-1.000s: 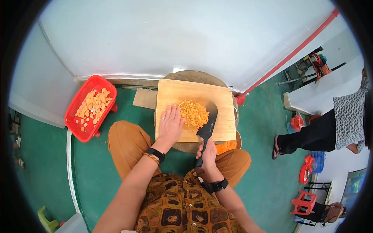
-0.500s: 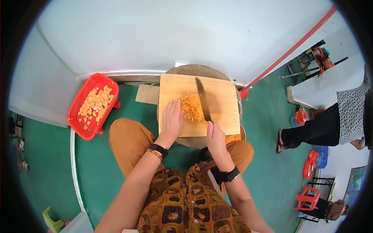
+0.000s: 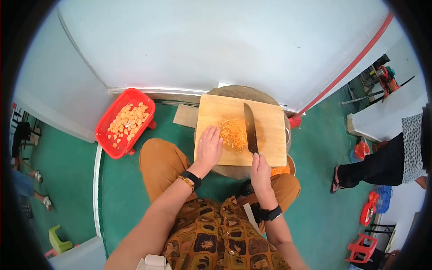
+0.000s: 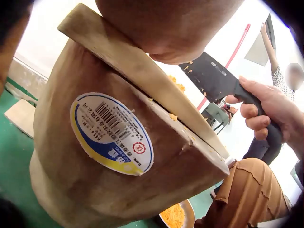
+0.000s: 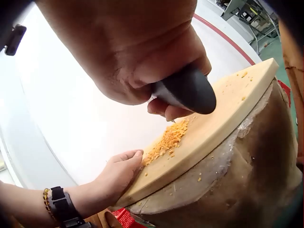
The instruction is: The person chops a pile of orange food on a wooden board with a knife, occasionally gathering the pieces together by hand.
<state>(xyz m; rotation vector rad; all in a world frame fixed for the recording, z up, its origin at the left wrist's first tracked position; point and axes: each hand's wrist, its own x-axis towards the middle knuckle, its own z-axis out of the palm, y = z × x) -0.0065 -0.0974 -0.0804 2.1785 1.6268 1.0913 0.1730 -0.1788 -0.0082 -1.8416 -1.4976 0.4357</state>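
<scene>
- Head: the left hand [image 3: 210, 146] rests, fingers straight, near the left edge of the cutting board [image 3: 216, 105], just beside a heap of chopped orange pieces [image 3: 234, 134] around the board's middle.
- Head: the right hand [image 3: 261, 172], at the near edge, grips a cleaver [image 3: 250, 128]; its blade stands between heap and right edge.
- Head: a bowl [image 3: 293, 166] of orange bits shows past the near right corner.
- Left wrist: the right fingers curl round the black handle [image 4: 273, 134]; orange bits stick to the blade. The board lies on a stump-like block [image 4: 52, 152].
- Right wrist: loose bits dot the board near one corner.
</scene>
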